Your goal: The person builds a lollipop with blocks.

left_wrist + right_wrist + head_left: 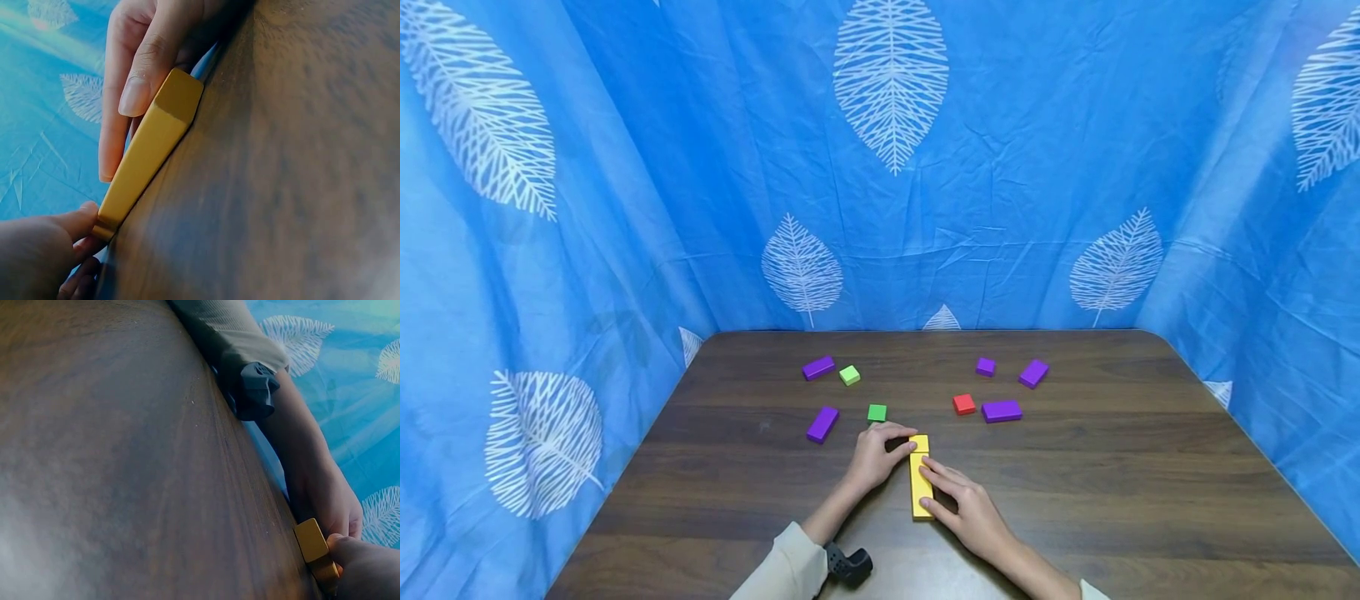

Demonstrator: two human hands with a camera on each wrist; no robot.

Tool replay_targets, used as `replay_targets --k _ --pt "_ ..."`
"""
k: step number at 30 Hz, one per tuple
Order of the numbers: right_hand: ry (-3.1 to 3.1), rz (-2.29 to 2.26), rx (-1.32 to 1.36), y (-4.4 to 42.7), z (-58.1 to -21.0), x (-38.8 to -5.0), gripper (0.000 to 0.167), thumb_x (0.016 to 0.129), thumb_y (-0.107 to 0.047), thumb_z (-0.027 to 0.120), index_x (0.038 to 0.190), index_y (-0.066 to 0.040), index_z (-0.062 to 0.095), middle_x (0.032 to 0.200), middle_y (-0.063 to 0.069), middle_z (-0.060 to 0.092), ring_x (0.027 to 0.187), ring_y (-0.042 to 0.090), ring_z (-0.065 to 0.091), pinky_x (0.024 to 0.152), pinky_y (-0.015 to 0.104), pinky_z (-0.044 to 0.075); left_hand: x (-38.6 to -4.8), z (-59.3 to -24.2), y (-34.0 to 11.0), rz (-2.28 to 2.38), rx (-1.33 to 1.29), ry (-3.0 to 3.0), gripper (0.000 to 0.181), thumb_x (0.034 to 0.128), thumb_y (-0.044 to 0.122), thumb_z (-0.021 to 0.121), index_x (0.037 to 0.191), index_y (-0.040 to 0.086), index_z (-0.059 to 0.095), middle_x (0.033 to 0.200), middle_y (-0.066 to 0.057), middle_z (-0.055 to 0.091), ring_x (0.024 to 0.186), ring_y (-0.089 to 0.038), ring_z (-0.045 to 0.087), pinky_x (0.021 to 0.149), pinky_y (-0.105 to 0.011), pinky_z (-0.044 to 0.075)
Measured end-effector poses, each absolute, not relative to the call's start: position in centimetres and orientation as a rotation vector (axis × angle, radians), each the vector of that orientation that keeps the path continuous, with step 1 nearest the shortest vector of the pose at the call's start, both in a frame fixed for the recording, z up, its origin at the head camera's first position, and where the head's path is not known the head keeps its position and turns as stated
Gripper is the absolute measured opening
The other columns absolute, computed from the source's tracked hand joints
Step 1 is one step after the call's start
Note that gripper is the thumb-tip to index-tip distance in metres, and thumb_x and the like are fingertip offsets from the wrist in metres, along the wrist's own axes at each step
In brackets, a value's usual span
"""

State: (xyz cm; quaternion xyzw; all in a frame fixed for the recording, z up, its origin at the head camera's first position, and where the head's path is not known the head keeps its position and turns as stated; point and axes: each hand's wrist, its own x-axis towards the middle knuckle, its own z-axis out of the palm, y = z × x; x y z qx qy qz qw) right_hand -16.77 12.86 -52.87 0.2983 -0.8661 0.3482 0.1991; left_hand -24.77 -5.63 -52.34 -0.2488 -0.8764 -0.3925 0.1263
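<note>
A blue leaf-patterned curtain [1000, 150] hangs behind the brown wooden table [1120, 475].

The long block [916, 492] is plain yellow, and the small block [919, 443] at its far end matches it. Beyond the long block, to its left, are a mid-green square block [877, 412], a paler lime-green block [849, 375] and two solid purple blocks [823, 425]; beyond it to the right are a red block [964, 405] and three more purple blocks [1002, 412]. The desk [722, 492] under it is dark brown, streaked with wood grain. The curtain [1015, 158] behind it is bright blue, printed with white, finely veined leaves [891, 79]. Left of it, the sleeve [786, 567] is cream and the wrist-worn device [850, 566] black.
</note>
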Motion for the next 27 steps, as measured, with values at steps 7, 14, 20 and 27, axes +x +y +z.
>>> replay_targets --k 7,14,20,27 --pt "-2.411 0.95 0.828 12.75 -52.86 -16.75 0.042 0.081 -0.024 0.072 0.117 -0.003 0.064 0.126 0.005 0.057 0.112 0.025 0.055 0.087 0.042 0.048 -24.57 -52.25 -5.74 -1.139 -0.743 -2.548 0.021 0.0849 0.024 0.067 0.101 0.012 0.072 0.098 0.0 0.068 0.095 -0.018 0.059 0.084 -0.035 0.046" --pt "-2.39 0.931 0.823 12.71 -52.86 -16.71 0.043 0.079 -0.025 0.074 0.114 -0.003 0.065 0.124 0.007 0.059 0.11 0.025 0.057 0.086 0.042 0.049 -24.56 -52.26 -5.83 -1.133 -0.773 -2.532 0.022 0.0827 0.025 0.07 0.101 0.013 0.072 0.097 0.001 0.069 0.094 -0.017 0.059 0.082 -0.034 0.046" --pt "-2.394 0.882 0.832 12.47 -52.67 -16.52 0.043 0.078 -0.026 0.074 0.114 -0.002 0.065 0.122 0.009 0.06 0.107 0.026 0.058 0.084 0.041 0.05 -24.59 -52.31 -6.03 -1.137 -0.804 -2.521 0.022 0.0819 0.024 0.071 0.101 0.013 0.073 0.097 0.002 0.069 0.093 -0.015 0.059 0.082 -0.032 0.045" --pt "-2.367 0.844 0.839 12.51 -52.76 -16.67 0.045 0.076 -0.025 0.076 0.112 -0.001 0.066 0.121 0.01 0.06 0.106 0.027 0.059 0.084 0.041 0.05 -24.66 -52.27 -6.0 -1.145 -0.806 -2.526 0.022 0.0819 0.025 0.071 0.101 0.014 0.073 0.097 0.002 0.069 0.094 -0.015 0.059 0.083 -0.032 0.045"
